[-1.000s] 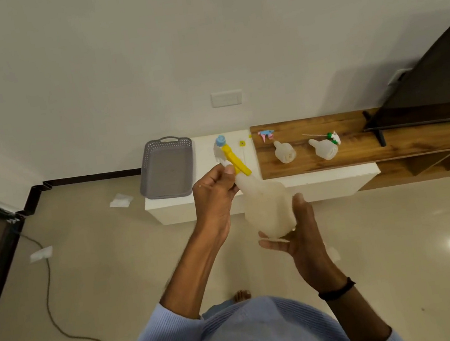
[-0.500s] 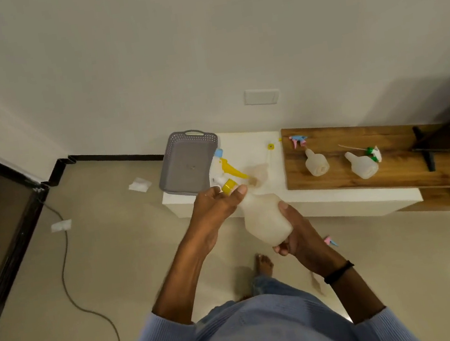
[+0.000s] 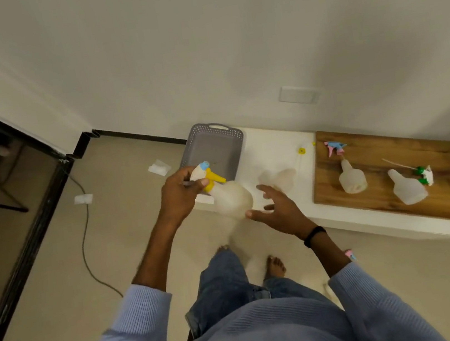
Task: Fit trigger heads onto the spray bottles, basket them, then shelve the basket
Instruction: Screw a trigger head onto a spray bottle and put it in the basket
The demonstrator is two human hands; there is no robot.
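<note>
A low white bench (image 3: pixel 278 147) carries a grey basket (image 3: pixel 214 148), and its wooden top (image 3: pixel 391 198) two capless bottles (image 3: pixel 352 180).

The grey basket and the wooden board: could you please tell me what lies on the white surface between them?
In the head view, a translucent headless bottle and a small yellow cap lie between the grey basket and the wooden board.

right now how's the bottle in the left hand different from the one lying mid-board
The held bottle has a yellow and blue trigger head fitted; the bottle on the wooden board has a bare neck. The held one is up in the air, gripped near its head by the left hand; the other lies untouched on its side. Both are translucent white with a wide base.
</note>
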